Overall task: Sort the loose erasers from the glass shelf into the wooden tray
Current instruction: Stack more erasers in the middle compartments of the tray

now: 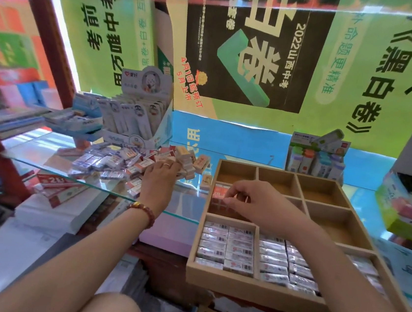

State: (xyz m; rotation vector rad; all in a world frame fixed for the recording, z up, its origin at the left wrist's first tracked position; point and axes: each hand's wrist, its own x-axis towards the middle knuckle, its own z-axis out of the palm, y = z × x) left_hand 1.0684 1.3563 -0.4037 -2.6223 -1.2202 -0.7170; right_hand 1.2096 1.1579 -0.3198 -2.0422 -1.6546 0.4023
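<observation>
**Ana:** Bare knees [115, 309] sit lowest in the head view, with both forearms running up and away from them. Where does each hand end?

**Bo:** The left hand [159, 176] lies palm down on the heap of loose erasers [112, 160] on the glass shelf [46, 150]. Its fingers dip in among them, and whether they hold one cannot be told. The right hand [248, 201] is over the wooden tray [248, 292], its fingers bunched and pinching a red-and-white eraser [218, 192] low in the middle-left compartment.

**Ana:** And the rest of the tray?

**Bo:** The near compartments are packed with rows of wrapped erasers [225, 248]. The three at the back look bare.

**Ana:** What would the next pickup turn on?

**Bo:** The heap lies to the left of the tray, so the left hand is the nearer one; the right hand is well apart from it. Erasers in the heap point every way, while the packed ones lie with their long axes across the tray. Each one picked would likely need turning to match.
</observation>
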